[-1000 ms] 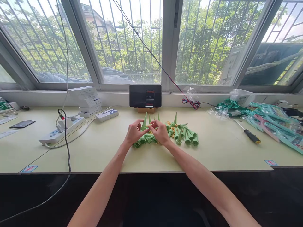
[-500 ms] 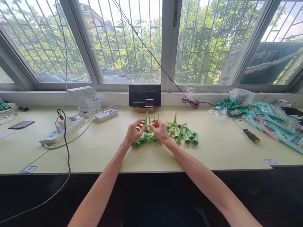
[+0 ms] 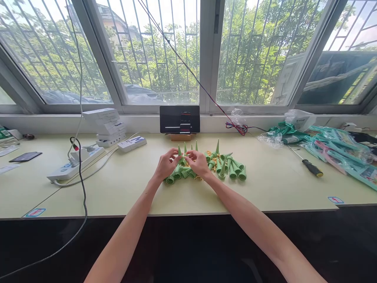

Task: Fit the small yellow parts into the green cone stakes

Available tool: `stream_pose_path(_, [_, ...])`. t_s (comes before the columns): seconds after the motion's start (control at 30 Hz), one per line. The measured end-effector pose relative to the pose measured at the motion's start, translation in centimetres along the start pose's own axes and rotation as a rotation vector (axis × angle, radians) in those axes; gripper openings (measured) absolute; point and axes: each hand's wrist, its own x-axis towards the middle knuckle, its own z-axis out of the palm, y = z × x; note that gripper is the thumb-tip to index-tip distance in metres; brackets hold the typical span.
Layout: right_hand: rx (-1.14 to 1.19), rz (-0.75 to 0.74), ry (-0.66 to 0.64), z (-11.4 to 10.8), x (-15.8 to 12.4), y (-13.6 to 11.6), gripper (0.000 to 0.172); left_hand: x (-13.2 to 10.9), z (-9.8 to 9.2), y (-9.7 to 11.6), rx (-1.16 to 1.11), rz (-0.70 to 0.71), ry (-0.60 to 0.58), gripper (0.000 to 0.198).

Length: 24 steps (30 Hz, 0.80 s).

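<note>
My left hand is closed, thumb and fingers pinched around a green cone whose tip points up above the fingers. Close beside it, my right hand is also pinched, its fingertips near the left hand's; whatever they hold is too small to make out. Several green cones lie in a pile under and to the right of my hands, a few standing upright with tips showing behind the fingers. Small yellow pieces are scattered among them. My hands cover part of the pile.
A dark screen stands at the back on a small brown box. To the left are a power strip, stacked white boxes and a hanging cable. A screwdriver and teal packaged items lie right.
The cone at my left fingers now shows less height and sits slightly lower and further left. Both hands stay close together in nearly the same place. The view has shifted slightly.
</note>
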Motion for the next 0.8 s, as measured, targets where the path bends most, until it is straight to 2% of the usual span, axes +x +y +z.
stream_pose_path(0.47, [0.068, 0.046, -0.019, 0.20, 0.08, 0.06, 0.012, 0.03, -0.16, 0.31, -0.001, 0.035, -0.012, 0.027])
stream_pose_path(0.8, [0.008, -0.003, -0.027, -0.10, -0.22, -0.75, 0.017, 0.07, -0.01, 0.13, 0.046, -0.009, 0.071, 0.031])
